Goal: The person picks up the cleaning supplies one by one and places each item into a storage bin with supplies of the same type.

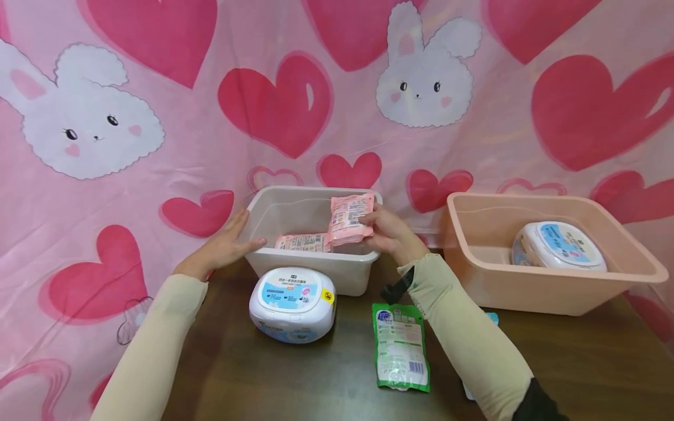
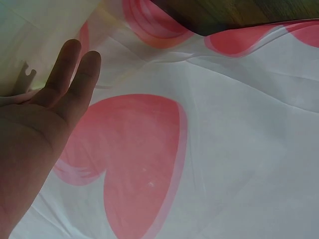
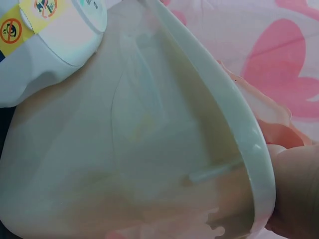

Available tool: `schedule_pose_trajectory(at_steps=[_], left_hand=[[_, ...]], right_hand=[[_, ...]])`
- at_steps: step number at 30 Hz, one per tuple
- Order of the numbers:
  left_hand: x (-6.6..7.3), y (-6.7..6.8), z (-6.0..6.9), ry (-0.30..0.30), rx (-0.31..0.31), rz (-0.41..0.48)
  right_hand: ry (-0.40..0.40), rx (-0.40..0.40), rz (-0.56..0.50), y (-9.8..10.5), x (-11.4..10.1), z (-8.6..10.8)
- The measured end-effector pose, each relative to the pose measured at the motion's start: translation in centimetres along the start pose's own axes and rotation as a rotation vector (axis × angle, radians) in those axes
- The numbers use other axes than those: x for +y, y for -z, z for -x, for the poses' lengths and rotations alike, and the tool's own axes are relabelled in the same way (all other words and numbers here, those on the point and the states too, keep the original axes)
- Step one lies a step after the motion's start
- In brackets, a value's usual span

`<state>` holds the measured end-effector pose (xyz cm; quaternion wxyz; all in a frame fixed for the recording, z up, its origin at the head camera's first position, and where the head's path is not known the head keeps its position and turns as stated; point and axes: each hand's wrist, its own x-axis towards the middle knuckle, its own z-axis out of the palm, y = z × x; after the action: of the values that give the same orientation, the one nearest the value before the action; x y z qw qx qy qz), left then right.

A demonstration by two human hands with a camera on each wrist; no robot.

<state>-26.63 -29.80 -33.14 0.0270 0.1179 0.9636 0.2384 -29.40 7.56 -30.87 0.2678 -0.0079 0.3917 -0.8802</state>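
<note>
My right hand point(image 1: 392, 234) grips a pink packet point(image 1: 351, 217) by its right side, holding it over the right part of a whitish plastic bin point(image 1: 310, 257). A second pink packet point(image 1: 302, 242) lies inside that bin. At the bin's left rim, my left hand point(image 1: 226, 245) rests with fingers extended and thumb apart. The left wrist view shows straight fingers point(image 2: 82, 82) beside the pale bin wall. In the right wrist view, the bin's rim point(image 3: 234, 109) hides part of the right hand point(image 3: 299, 184), and the packet's pink edge point(image 3: 264, 102) shows beyond it.
A white lidded tub point(image 1: 292, 304) with a blue label stands before the whitish bin. A green pouch point(image 1: 401, 348) lies on the dark table point(image 1: 237, 368). On the right, a peach bin point(image 1: 547, 286) holds a similar tub point(image 1: 566, 245). My right sleeve partly covers a blue-edged item point(image 1: 492, 318).
</note>
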Motion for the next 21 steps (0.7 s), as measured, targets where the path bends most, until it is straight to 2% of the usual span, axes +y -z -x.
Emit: schedule_pose_trajectory(at_steps=[6, 9, 13, 17, 21], left_hand=[[0.3, -0.1, 0.2, 0.019, -0.012, 0.010], [0.6, 0.2, -0.1, 0.021, -0.016, 0.013], [0.4, 0.4, -0.3, 0.025, -0.021, 0.007], [0.2, 0.3, -0.3, 0.036, -0.026, 0.018], [0.1, 0.2, -0.1, 0.043, -0.030, 0.027]], right_hand=[[-0.029, -0.014, -0.016, 0.4, 0.0, 0.2], [-0.054, -0.012, 0.030, 0.3, -0.5, 0.5], [-0.065, 0.050, 0.177, -0.5, -0.6, 1.0], [-0.004, 0.128, 0.377, -1.6, 0.1, 1.4], [0.053, 0.115, 0.489, -1.7, 0.6, 2.1]])
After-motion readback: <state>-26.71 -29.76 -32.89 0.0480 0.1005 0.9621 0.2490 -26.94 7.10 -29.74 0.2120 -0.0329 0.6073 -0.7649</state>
